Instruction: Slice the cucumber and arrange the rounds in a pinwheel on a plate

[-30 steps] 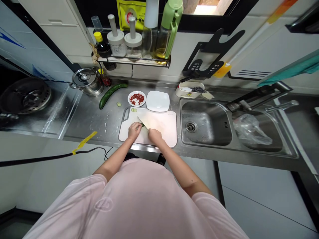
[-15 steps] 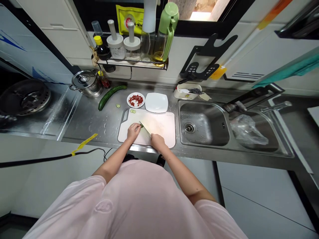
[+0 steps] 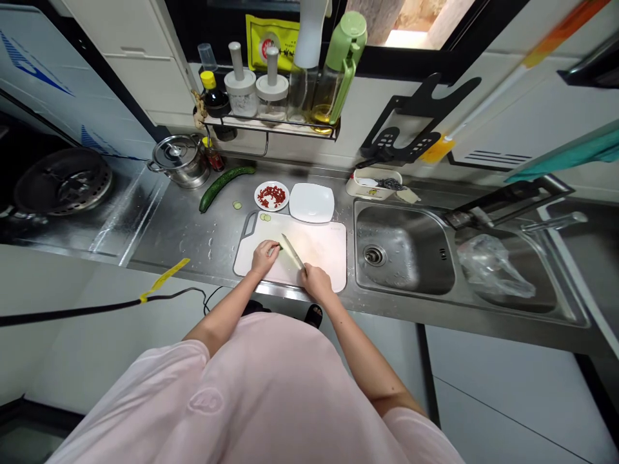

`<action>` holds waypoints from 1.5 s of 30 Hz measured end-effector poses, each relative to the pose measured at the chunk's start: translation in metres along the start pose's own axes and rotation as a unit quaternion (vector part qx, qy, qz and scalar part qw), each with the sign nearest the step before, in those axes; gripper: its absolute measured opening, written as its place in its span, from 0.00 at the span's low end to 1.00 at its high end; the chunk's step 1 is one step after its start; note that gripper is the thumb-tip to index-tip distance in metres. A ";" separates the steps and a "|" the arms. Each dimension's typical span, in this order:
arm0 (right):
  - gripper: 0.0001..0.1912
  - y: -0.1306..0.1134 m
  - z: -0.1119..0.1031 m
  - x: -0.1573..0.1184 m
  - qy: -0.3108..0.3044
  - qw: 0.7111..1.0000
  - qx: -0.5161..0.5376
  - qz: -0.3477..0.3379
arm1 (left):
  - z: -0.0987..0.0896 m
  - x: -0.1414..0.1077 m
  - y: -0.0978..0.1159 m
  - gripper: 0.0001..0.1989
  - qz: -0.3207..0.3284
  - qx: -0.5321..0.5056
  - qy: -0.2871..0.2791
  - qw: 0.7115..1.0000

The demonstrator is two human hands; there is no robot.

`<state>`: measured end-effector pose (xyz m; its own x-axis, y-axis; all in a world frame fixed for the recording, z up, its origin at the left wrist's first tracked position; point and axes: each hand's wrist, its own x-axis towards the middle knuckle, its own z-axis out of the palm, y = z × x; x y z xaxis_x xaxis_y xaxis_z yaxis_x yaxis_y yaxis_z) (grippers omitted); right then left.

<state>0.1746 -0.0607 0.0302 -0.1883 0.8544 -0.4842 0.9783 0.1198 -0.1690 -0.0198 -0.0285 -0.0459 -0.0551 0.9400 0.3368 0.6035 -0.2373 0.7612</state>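
Note:
A white cutting board (image 3: 322, 248) lies at the counter's front edge. My right hand (image 3: 316, 282) is closed round the handle of a knife (image 3: 293, 251), whose blade points up and left over the board. At the board's left half, my left hand (image 3: 265, 256) has its fingers drawn together on a small green piece (image 3: 280, 247), mostly hidden by the fingertips. Pale green slices (image 3: 265, 217) rest at the board's upper left corner. Behind the board are a plate of chopped red pieces (image 3: 271, 196) and a white square dish (image 3: 312, 203).
A whole cucumber (image 3: 225, 187) and a lone slice (image 3: 236, 205) lie on the steel counter, near a lidded pot (image 3: 180, 161). Right of the board is a sink (image 3: 403, 248); a plastic bag (image 3: 493, 264) sits in the second basin. Above hangs a bottle rack (image 3: 275, 127).
The knife has moved right, away from my left fingertips, and its blade shows wider. My right hand has shifted with it. The whole view has shifted slightly.

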 end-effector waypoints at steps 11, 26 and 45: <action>0.17 0.018 -0.014 -0.010 0.083 0.995 0.041 0.042 | -0.012 0.023 -0.019 0.14 -0.211 -0.163 0.187 0.945; 0.26 0.014 -0.019 -0.020 0.109 0.990 -0.080 -0.040 | -0.029 0.045 0.063 0.18 0.118 0.084 -0.130 0.981; 0.21 0.033 -0.017 -0.015 0.107 0.992 -0.073 -0.004 | -0.013 0.064 0.039 0.09 -0.114 -0.029 -0.061 0.991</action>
<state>0.2115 -0.0606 0.0465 -0.1883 0.9392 -0.2872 0.9820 0.1852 -0.0382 -0.0103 0.0196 0.0123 -0.0858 0.9926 0.0855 0.5397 -0.0258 0.8415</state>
